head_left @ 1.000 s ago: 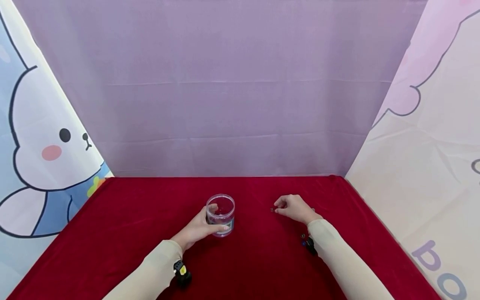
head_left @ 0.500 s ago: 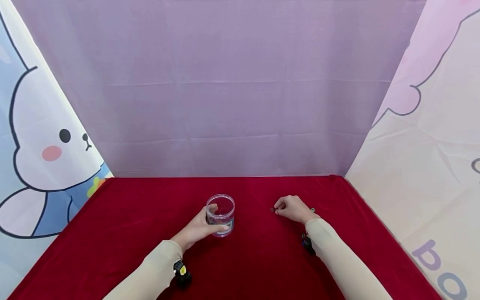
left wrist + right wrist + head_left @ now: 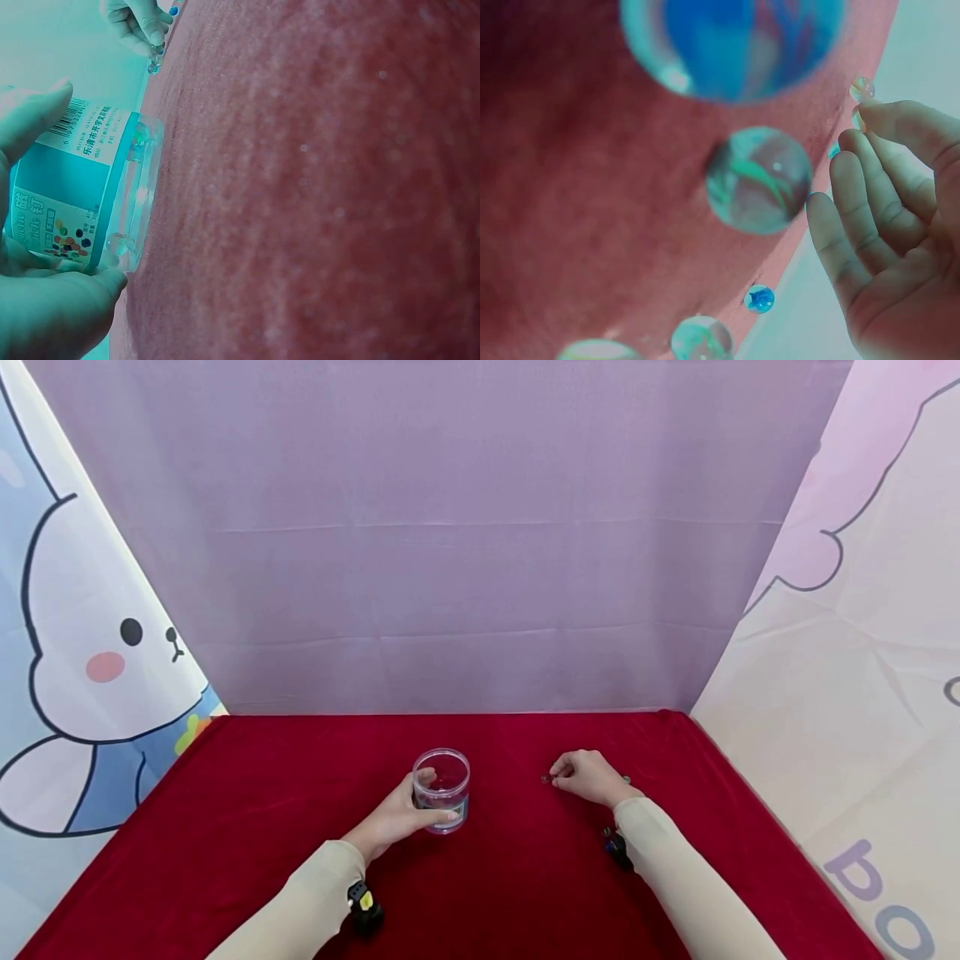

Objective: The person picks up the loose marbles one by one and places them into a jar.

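My left hand grips a clear plastic jar, thumb across its near side and fingers behind. Its open mouth faces up. In the left wrist view, a printed label wraps the jar, and glassy round shapes show near its base. My right hand is low over the red cloth at the right. In the right wrist view, its thumb and a fingertip close on a glass marble, partly hidden by them. Just beyond the fingertips lies another marble with an orange streak.
More marbles lie near my right wrist: a large-looking blue one, a green-swirled one and a small blue one. Red cloth covers the table. A purple curtain hangs behind, with printed panels at both sides.
My right hand shifts only slightly at the same spot, its fingertips staying by the marbles. My left hand and the jar stay put.
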`<action>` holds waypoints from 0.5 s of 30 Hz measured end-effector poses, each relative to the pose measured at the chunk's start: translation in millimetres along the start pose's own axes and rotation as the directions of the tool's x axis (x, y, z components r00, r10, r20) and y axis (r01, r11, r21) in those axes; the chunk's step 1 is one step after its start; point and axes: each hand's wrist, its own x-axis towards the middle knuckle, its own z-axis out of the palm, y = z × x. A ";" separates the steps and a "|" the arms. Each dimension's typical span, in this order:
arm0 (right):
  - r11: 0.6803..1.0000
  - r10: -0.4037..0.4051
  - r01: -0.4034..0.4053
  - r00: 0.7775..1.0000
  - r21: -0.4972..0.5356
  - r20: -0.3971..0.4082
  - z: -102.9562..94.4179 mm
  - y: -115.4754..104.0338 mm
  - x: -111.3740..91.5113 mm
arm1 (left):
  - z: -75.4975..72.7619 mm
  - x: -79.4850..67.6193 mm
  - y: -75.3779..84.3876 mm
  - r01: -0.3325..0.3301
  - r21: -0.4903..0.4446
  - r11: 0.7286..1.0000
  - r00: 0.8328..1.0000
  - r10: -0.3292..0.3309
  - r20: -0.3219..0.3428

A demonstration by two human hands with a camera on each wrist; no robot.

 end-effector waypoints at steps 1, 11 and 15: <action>1.000 -0.003 0.003 1.000 0.003 -0.003 -0.7 -0.2 -0.3 | -0.1 -0.1 0.0 0.000 0.002 1.000 1.000 0.000 0.000; 0.999 -0.034 0.035 0.999 0.021 -0.028 -5.5 -4.9 -4.7 | 0.2 -1.2 0.1 0.004 0.008 1.000 1.000 -0.004 -0.003; 0.998 -0.047 0.048 0.998 0.034 -0.039 -8.7 -7.9 -6.7 | -0.1 -0.7 -0.2 0.005 0.011 1.000 1.000 -0.005 -0.002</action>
